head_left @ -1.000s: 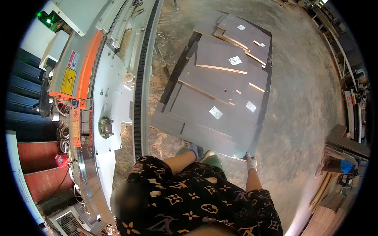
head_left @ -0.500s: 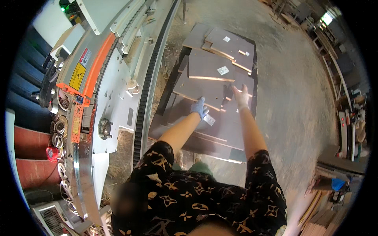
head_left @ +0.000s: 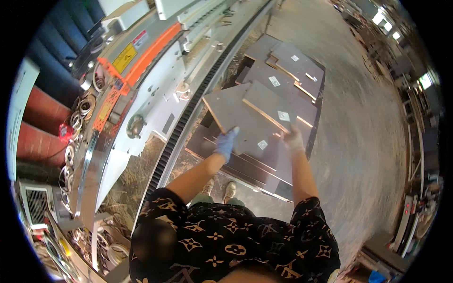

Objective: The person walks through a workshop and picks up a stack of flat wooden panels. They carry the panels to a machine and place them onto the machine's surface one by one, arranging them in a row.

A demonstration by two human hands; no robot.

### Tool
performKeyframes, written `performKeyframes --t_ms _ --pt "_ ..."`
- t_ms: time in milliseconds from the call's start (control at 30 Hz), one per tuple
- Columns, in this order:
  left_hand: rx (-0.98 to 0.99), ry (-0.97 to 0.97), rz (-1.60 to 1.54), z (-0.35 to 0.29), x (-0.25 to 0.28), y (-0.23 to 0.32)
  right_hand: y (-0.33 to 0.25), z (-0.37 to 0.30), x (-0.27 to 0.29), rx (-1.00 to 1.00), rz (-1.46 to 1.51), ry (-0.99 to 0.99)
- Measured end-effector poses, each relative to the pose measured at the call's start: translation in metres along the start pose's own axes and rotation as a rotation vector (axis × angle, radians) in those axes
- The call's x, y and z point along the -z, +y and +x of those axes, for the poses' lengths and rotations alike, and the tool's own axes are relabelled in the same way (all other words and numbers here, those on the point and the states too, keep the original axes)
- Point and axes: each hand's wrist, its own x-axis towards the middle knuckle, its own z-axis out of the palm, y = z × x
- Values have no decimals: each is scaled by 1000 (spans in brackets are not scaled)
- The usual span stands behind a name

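Observation:
My left hand (head_left: 226,144), in a blue glove, is closed on the near left edge of a grey panel (head_left: 226,108) with a light wood-coloured edge. That panel lies turned at an angle over the stack. My right hand (head_left: 294,140), in a pale glove and a little blurred, grips the near right corner of another grey panel (head_left: 269,101), which overlaps the first and bears a white label (head_left: 283,116). Beneath the hands, more grey panels (head_left: 259,177) are piled in uneven layers. The fingertips under the panels are hidden.
Left of the stack runs a long machine with an orange guard (head_left: 155,49) and a black ribbed track (head_left: 188,111). Rolls of edging strip (head_left: 85,106) hang beyond it. Concrete floor (head_left: 363,141) lies to the right, with shelving and boards along the far right side.
Both hands have closed on panels; the right was spread before. The left-hand panel has turned and shifted, and the labelled panel is now tilted at an angle. My view has swung round.

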Motion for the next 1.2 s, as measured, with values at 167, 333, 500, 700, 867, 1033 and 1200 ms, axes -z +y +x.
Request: performKeyframes --t_ms 167,333,500,700,867,1033,1200 --pt "-214 91 -23 -105 136 35 8 -32 36 34 -53 92" --pt "-193 327 97 -178 269 59 20 -50 63 233 -232 16" --pt "-256 357 -325 -171 361 80 40 -67 37 118 -193 157" --pt "-294 314 -551 -145 446 70 59 -108 -13 147 -169 233" --pt "-248 275 -673 -120 492 89 83 -138 -41 221 -160 193" --pt "-185 442 -768 -101 502 127 108 -154 -76 204 -178 137" --pt "-148 483 -810 -104 503 150 126 -159 -72 289 -212 173"
